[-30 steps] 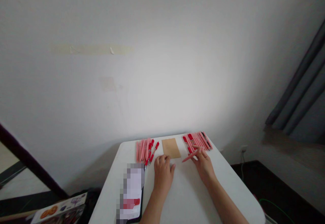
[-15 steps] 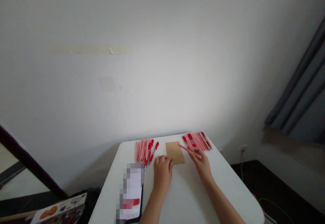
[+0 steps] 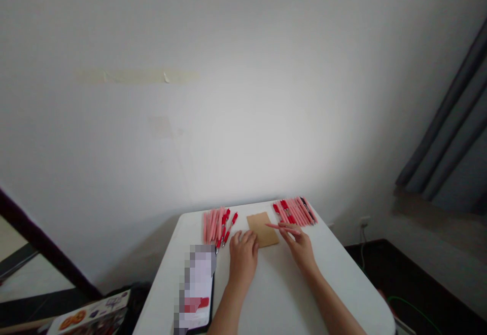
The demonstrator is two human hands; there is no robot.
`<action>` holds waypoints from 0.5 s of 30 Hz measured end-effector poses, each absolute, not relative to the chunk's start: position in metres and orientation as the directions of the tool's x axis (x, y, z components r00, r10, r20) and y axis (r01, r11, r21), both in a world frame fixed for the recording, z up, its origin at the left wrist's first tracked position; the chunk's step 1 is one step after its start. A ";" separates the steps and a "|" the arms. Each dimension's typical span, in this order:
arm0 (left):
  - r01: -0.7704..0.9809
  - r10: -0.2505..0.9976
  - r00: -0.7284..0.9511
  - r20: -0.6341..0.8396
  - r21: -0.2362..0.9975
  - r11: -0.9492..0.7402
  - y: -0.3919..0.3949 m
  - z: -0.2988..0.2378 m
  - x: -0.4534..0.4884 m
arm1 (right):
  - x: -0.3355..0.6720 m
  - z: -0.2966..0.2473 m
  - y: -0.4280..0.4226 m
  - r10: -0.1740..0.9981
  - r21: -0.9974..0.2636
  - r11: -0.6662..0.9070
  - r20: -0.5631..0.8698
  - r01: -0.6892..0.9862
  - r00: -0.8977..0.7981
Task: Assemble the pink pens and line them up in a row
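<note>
My right hand (image 3: 299,244) pinches a pink pen (image 3: 279,226), its tip pointing left over the right edge of a small brown card (image 3: 262,228) on the white table (image 3: 281,294). My left hand (image 3: 242,254) rests palm down with fingers curled, touching the card's near left edge. A row of pink and red pens (image 3: 217,224) lies left of the card. Another row of pink and red pens (image 3: 294,210) lies to the right, just beyond my right hand.
A tablet or phone with a blurred screen (image 3: 196,287) lies at the table's near left. A printed box (image 3: 89,315) sits on the floor at lower left. A white wall stands behind the table and a grey curtain (image 3: 452,137) hangs at right.
My right hand lifted one pink pen from beside the right row and swung it left over the card. The card shifted slightly to the right under my left hand.
</note>
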State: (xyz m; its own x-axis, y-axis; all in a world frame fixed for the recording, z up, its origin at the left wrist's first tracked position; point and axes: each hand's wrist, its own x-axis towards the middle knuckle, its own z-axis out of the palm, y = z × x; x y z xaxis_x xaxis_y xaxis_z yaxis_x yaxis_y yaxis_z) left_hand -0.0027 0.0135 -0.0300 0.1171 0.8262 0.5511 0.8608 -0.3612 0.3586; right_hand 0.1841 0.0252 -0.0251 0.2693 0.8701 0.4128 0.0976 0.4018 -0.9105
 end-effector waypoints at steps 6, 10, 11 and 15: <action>0.835 0.853 0.154 0.499 0.396 -0.382 0.010 -0.023 -0.003 | 0.183 -0.026 0.027 0.863 -0.909 0.415 0.408 0.043 0.297; 0.837 0.864 0.144 0.483 0.406 -0.367 0.009 -0.021 -0.002 | 0.180 -0.023 0.025 0.859 -0.903 0.420 0.426 0.085 0.283; 0.842 0.864 0.133 0.486 0.404 -0.357 0.009 -0.022 -0.002 | 0.180 -0.023 0.024 0.855 -0.900 0.423 0.434 0.099 0.284; 0.862 0.869 0.108 0.484 0.389 -0.324 0.009 -0.026 -0.001 | 0.181 -0.024 0.023 0.859 -0.881 0.433 0.467 0.189 0.209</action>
